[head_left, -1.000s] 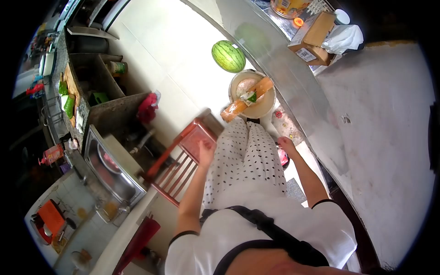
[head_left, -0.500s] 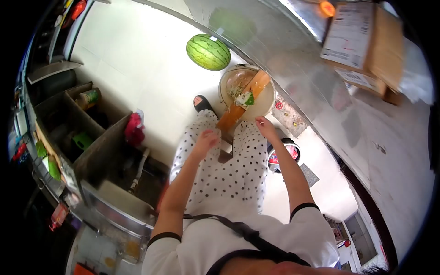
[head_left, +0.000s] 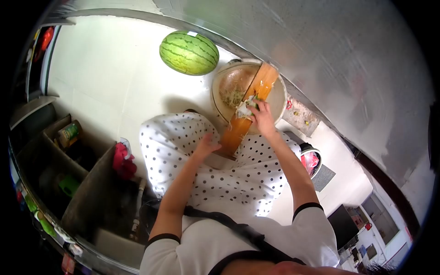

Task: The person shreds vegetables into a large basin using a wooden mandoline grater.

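A long wooden board (head_left: 265, 82), which looks like a grater, lies slanted across a round basin (head_left: 280, 112). Pale shreds cling to the wood, and more shredded bits (head_left: 231, 97) lie in the basin. Partway along the board is a green-and-white piece of vegetable (head_left: 244, 109), its exact kind unclear. My right hand (head_left: 262, 118) has its fingers curled over this piece, partly covering it. Beside the board's near end, above my lap, my left hand (head_left: 207, 145) holds nothing, fingers apart and a little short of the wood.
A striped watermelon (head_left: 189, 52) rests on the floor left of the basin, along a grey panel (head_left: 321, 64). At left stand open compartments (head_left: 91, 188) with a red cloth (head_left: 123, 160) hanging on a divider. A bucket (head_left: 316, 160) is by my right knee.
My right hand has moved forward from my knee onto the vegetable piece. I now sit lower, knees spread, and the view is closer to the basin. My left hand is nearer the board's end.
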Action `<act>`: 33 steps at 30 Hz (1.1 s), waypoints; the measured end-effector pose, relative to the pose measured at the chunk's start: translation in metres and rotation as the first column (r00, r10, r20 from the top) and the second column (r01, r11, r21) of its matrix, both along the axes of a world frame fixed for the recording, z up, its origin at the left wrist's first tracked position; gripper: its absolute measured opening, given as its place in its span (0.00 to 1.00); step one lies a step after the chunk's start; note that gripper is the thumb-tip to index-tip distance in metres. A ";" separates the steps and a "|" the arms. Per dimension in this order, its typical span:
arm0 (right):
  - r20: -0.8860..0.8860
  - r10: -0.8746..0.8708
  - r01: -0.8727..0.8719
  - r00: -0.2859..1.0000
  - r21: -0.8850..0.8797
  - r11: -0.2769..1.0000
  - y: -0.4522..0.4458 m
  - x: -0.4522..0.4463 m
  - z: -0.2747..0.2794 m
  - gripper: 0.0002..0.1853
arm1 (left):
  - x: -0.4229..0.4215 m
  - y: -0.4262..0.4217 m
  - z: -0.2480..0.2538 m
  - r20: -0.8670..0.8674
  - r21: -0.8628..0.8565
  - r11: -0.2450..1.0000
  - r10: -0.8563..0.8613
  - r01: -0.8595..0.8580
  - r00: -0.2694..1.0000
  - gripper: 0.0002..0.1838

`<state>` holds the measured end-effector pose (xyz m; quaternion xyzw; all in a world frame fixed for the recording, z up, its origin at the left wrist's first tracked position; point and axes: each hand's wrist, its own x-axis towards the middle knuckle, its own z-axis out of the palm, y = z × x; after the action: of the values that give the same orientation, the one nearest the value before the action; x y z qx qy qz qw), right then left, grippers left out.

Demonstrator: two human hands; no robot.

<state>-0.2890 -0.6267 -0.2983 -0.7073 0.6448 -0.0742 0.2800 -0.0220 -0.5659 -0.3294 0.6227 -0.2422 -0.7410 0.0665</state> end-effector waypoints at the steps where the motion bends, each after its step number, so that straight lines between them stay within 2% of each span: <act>1: 0.058 -0.061 0.063 0.996 -0.029 0.998 -0.003 -0.002 0.004 0.24 | 0.000 0.003 -0.009 -0.081 0.018 0.992 -0.120 0.122 0.989 0.40; 2: 0.115 -0.117 0.124 0.986 -0.061 0.990 -0.005 -0.004 0.004 0.22 | 0.000 0.004 -0.018 -0.097 0.011 0.991 -0.131 0.133 0.987 0.40; 3: 0.097 -0.126 0.133 0.987 -0.067 0.989 -0.003 -0.007 -0.003 0.22 | 0.000 0.002 -0.022 -0.164 0.005 0.971 -0.237 0.241 0.958 0.39; 4: 0.320 -0.314 0.336 0.894 -0.014 0.942 -0.002 -0.010 -0.011 0.19 | -0.001 -0.003 -0.020 -0.228 -0.012 0.939 -0.337 0.343 0.914 0.38; 5: 0.514 -0.467 0.501 0.720 0.081 0.862 -0.001 -0.013 -0.017 0.15 | -0.002 -0.006 -0.016 -0.245 -0.024 0.939 -0.338 0.343 0.908 0.38; 6: 0.536 -0.694 0.634 0.481 0.334 0.698 -0.004 -0.014 -0.005 0.13 | -0.004 -0.012 0.000 -0.313 0.000 0.946 -0.307 0.323 0.899 0.37; 7: 0.528 -0.690 0.637 0.495 0.319 0.702 0.002 -0.014 -0.007 0.13 | -0.004 -0.011 0.006 -0.378 0.023 0.952 -0.273 0.304 0.885 0.36; 8: 0.665 -0.738 0.662 0.114 0.503 0.556 0.006 -0.011 -0.008 0.12 | 0.001 -0.009 0.002 -0.389 0.012 0.954 -0.272 0.300 0.880 0.36; 9: 0.676 -0.678 0.591 -0.288 0.683 0.430 0.011 -0.010 -0.009 0.12 | 0.005 -0.007 -0.001 -0.463 0.009 0.965 -0.228 0.262 0.857 0.35; 10: 0.681 -0.659 0.625 -0.321 0.675 0.393 0.016 -0.005 -0.012 0.12 | 0.008 -0.006 -0.004 -0.531 0.010 0.974 -0.187 0.227 0.827 0.34; 11: 0.691 -0.657 0.639 -0.301 0.657 0.399 0.027 -0.012 -0.013 0.12 | -0.005 0.001 -0.012 -0.550 0.000 0.975 -0.185 0.222 0.814 0.34; 13: 0.734 -0.660 0.718 -0.160 0.546 0.432 0.039 0.002 -0.012 0.12 | -0.018 0.009 -0.026 -0.388 -0.059 0.960 -0.275 0.274 0.879 0.28; 14: 0.695 -0.714 0.775 0.087 0.403 0.486 0.050 0.011 -0.027 0.10 | -0.016 0.018 -0.028 -0.380 -0.061 0.964 -0.262 0.259 0.887 0.28; 15: 0.596 -0.730 0.795 0.334 0.237 0.558 0.059 0.021 -0.027 0.10 | -0.020 0.028 -0.030 -0.334 -0.159 0.964 -0.257 0.214 0.907 0.24; 16: 0.579 -0.661 0.776 0.478 0.074 0.626 0.064 0.027 -0.033 0.11 | -0.023 0.034 -0.032 -0.287 -0.259 0.949 -0.252 0.178 0.924 0.21; 17: 0.540 -0.584 0.731 0.605 -0.086 0.677 0.066 0.037 -0.038 0.11 | -0.022 0.042 -0.038 -0.280 -0.262 0.949 -0.251 0.178 0.927 0.21; 18: 0.382 -0.581 0.678 0.719 -0.201 0.707 0.066 0.043 -0.031 0.13 | -0.026 0.044 -0.047 -0.261 -0.305 0.939 -0.241 0.156 0.935 0.21; 19: 0.394 -0.576 0.681 0.716 -0.210 0.702 0.065 0.045 -0.026 0.13 | -0.029 0.040 -0.048 -0.243 -0.351 0.926 -0.232 0.138 0.942 0.21; 21: 0.145 -0.495 0.510 0.857 -0.376 0.773 0.070 0.059 -0.019 0.14 | -0.024 0.037 -0.044 -0.224 -0.330 0.929 -0.252 0.170 0.941 0.19; 23: 0.113 -0.481 0.488 0.869 -0.354 0.798 0.075 0.067 -0.010 0.14 | -0.022 0.036 -0.036 -0.223 -0.295 0.935 -0.269 0.198 0.937 0.18; 26: 0.098 -0.512 0.510 0.853 -0.363 0.780 0.070 0.064 -0.014 0.11 | -0.031 0.032 -0.031 -0.202 -0.343 0.916 -0.289 0.209 0.936 0.19; 28: 0.024 -0.516 0.491 0.856 -0.348 0.799 0.055 0.061 -0.020 0.11 | -0.036 0.038 -0.030 0.120 -0.424 0.854 -0.277 0.302 0.953 0.22; 29: -0.051 -0.512 0.469 0.857 -0.332 0.818 0.045 0.055 -0.025 0.10 | -0.041 0.037 -0.032 0.116 -0.415 0.859 -0.276 0.299 0.954 0.22; 30: -0.018 -0.454 0.403 0.891 -0.431 0.807 0.033 0.063 -0.030 0.09 | -0.035 0.044 -0.032 0.188 -0.525 0.796 -0.237 0.302 0.953 0.23; 31: -0.020 -0.461 0.415 0.887 -0.406 0.815 0.023 0.075 -0.026 0.09 | -0.029 0.051 -0.028 0.251 -0.621 0.716 -0.204 0.319 0.946 0.23; 32: -0.063 -0.427 0.374 0.902 -0.379 0.847 0.011 0.083 -0.021 0.09 | -0.029 0.057 -0.031 0.251 -0.608 0.721 -0.222 0.332 0.942 0.23; 33: -0.095 -0.379 0.321 0.920 -0.369 0.872 -0.003 0.087 -0.020 0.10 | -0.032 0.052 -0.036 0.217 -0.518 0.800 -0.222 0.305 0.951 0.23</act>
<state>-0.2023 -0.6295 -0.3181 -0.6200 0.7602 -0.1773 0.0791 -0.0539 -0.5137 -0.3654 0.5902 -0.5314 -0.5959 0.1191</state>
